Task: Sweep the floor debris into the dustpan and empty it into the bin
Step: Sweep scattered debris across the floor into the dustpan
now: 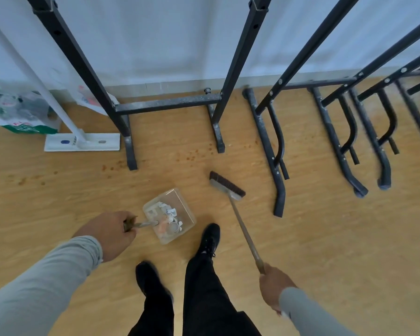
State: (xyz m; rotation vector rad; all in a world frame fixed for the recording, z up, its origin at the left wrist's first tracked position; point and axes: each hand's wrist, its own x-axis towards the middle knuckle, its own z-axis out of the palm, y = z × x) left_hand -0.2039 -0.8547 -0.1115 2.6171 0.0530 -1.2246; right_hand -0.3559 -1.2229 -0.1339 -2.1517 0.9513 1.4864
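The left hand (109,235) has its grip clamped on the handle of a clear, boxy dustpan (169,215) holding crumpled paper scraps (166,218). The right hand (274,288) grips the broom (229,187) by its thin wooden stick, dark bristles near black metal frame legs (278,170), with bare wood-grain floor (325,238) open to the right.

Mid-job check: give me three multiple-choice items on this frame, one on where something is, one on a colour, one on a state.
1. The broom head lies:
A. inside the dustpan
B. on the floor right of the dustpan
C. against the wall

2. The flat mop's head is:
A. white
B. red
C. black

3. The dustpan:
A. is empty
B. is upside down
C. holds debris

Key: B, the bristles sit beside the pan; A, its plate is white; C, crumpled paper scraps lie in it, while the left hand grips its handle.
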